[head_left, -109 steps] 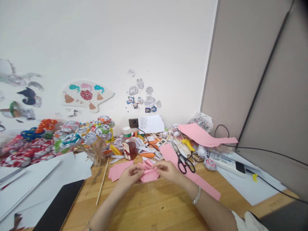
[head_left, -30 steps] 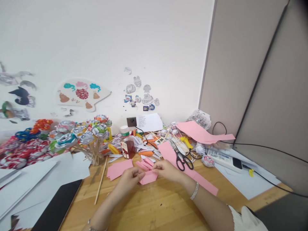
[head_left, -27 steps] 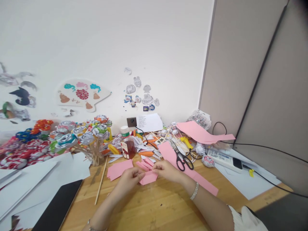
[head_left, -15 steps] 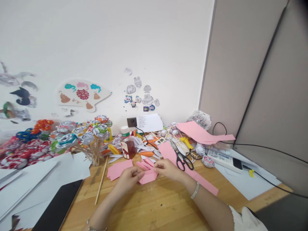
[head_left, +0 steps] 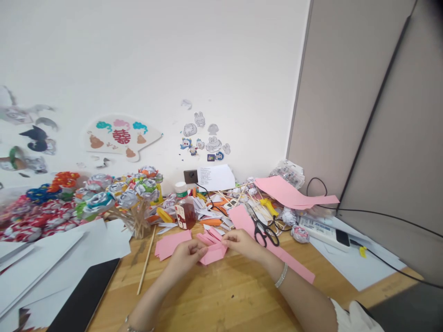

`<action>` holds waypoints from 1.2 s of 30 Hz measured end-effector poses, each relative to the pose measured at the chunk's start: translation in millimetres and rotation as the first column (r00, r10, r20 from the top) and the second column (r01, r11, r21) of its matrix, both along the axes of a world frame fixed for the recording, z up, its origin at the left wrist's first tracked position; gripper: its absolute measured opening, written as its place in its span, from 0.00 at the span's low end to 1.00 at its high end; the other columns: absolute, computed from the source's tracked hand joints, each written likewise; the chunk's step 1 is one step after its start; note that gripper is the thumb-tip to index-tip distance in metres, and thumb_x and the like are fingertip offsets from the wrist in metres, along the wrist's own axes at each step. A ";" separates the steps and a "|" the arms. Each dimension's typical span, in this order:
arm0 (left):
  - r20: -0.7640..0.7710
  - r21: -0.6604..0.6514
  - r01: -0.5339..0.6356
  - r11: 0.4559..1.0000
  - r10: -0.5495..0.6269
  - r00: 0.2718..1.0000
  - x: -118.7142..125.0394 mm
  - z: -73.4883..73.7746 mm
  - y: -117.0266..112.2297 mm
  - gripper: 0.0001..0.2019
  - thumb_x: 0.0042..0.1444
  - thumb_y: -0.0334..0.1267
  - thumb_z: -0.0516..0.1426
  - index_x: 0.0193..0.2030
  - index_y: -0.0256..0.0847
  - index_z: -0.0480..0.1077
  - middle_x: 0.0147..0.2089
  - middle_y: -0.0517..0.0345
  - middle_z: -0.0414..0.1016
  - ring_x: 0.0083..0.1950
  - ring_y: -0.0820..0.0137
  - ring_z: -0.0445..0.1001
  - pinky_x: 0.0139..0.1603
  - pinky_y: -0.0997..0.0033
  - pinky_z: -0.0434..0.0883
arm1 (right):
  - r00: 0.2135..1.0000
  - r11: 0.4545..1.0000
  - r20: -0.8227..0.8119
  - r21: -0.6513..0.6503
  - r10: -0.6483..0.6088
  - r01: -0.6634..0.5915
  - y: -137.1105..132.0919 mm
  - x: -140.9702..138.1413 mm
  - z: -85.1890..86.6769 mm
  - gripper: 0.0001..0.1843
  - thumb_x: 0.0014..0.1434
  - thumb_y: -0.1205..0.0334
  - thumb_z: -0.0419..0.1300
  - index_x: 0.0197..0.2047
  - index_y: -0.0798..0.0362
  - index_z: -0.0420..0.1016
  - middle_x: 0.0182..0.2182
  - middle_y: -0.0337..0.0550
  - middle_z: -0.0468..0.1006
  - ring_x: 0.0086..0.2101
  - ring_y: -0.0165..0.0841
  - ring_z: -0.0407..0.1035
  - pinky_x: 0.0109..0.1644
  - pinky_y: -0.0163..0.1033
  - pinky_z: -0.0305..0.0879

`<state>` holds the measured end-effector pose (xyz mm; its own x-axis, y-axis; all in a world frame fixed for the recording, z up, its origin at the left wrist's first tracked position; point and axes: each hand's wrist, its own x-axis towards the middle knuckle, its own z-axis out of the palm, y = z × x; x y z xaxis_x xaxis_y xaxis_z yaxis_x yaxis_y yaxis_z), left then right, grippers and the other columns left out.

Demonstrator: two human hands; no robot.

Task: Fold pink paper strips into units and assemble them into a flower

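Note:
A folded piece of pink paper (head_left: 214, 254) is held just above the wooden table between my two hands. My left hand (head_left: 188, 252) pinches its left edge between thumb and fingers. At its upper right edge, my right hand (head_left: 236, 240) closes on it with thumb and forefinger. Behind it lie several folded pink strips (head_left: 209, 236), partly hidden by the held piece. To the left, close to my left hand, rests a stack of pink paper (head_left: 170, 244). Black-handled scissors (head_left: 265, 230) lie on a long pink strip (head_left: 292, 263) right of my right hand.
A jar of reddish-brown liquid (head_left: 186, 213) stands behind my hands, beside orange and white paper scraps (head_left: 212, 222). At left are a wooden stick (head_left: 146, 260), a black tablet-like slab (head_left: 86, 295), white sheets (head_left: 44, 267) and paper flowers on sticks (head_left: 128, 196). A white power strip (head_left: 323, 231) lies at right.
The view has shifted very slightly. Both hands keep hold of the folded pink paper in nearly the same place, its front part tilted a little differently.

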<state>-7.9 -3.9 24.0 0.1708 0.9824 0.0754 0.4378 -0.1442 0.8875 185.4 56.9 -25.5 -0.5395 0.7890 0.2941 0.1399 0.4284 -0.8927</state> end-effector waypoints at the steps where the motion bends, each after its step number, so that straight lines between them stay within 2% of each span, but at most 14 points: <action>1: 0.002 -0.001 -0.003 1.000 0.003 1.000 -0.3 -0.5 0.3 0.17 0.41 0.51 0.55 0.17 0.39 0.61 0.17 0.66 0.58 0.22 0.73 0.61 0.25 0.73 0.63 | 1.000 1.000 -0.007 -0.015 -0.006 0.006 0.5 -0.3 -0.5 0.15 0.52 0.53 0.57 0.32 0.58 0.74 0.26 0.40 0.74 0.29 0.31 0.67 0.33 0.34 0.62; 5: -0.002 -0.009 -0.010 1.000 0.010 1.000 -1.1 -0.6 0.6 0.18 0.40 0.53 0.54 0.17 0.39 0.60 0.17 0.67 0.58 0.21 0.74 0.61 0.24 0.73 0.63 | 0.997 0.998 -0.058 -0.052 -0.051 0.048 2.1 -0.2 -0.3 0.14 0.49 0.54 0.60 0.29 0.58 0.74 0.25 0.41 0.74 0.29 0.31 0.68 0.32 0.34 0.62; 9: -0.015 -0.010 -0.017 1.000 0.017 1.000 -1.2 1.2 0.5 0.18 0.40 0.53 0.54 0.17 0.39 0.61 0.17 0.67 0.59 0.21 0.74 0.61 0.24 0.73 0.63 | 0.995 0.997 -0.074 -0.022 -0.069 0.067 1.7 1.3 3.3 0.13 0.49 0.54 0.60 0.27 0.58 0.73 0.25 0.41 0.73 0.29 0.32 0.68 0.33 0.34 0.62; 18: -0.001 -0.021 -0.014 1.000 0.014 1.000 0.1 1.2 -0.2 0.18 0.40 0.53 0.55 0.17 0.39 0.60 0.17 0.66 0.60 0.21 0.73 0.62 0.24 0.73 0.64 | 0.997 0.999 -0.062 -0.028 -0.043 0.041 1.7 -0.1 -2.0 0.14 0.49 0.53 0.59 0.30 0.57 0.74 0.25 0.40 0.72 0.29 0.30 0.67 0.33 0.33 0.62; 30: -0.026 -0.016 -0.025 1.000 0.024 0.999 1.5 5.6 -2.0 0.16 0.39 0.51 0.55 0.16 0.39 0.60 0.16 0.66 0.60 0.21 0.74 0.61 0.23 0.74 0.62 | 0.999 1.000 -0.042 -0.009 -0.017 0.017 0.5 0.2 0.5 0.15 0.51 0.52 0.57 0.29 0.57 0.73 0.23 0.38 0.70 0.27 0.29 0.65 0.32 0.33 0.61; 36: -0.045 0.027 -0.009 1.000 0.011 0.999 2.4 -3.2 -0.4 0.15 0.43 0.49 0.53 0.16 0.40 0.60 0.16 0.66 0.59 0.21 0.73 0.61 0.23 0.74 0.60 | 0.998 0.997 -0.048 -0.061 0.048 -0.051 -6.1 -3.8 3.2 0.12 0.51 0.55 0.58 0.31 0.57 0.72 0.25 0.38 0.71 0.26 0.28 0.64 0.30 0.32 0.59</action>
<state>-5.5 -4.3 20.7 0.1647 0.9818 0.0942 0.4786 -0.1630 0.8628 181.6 50.9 -22.3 -0.5655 0.7791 0.2706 0.0779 0.3771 -0.9229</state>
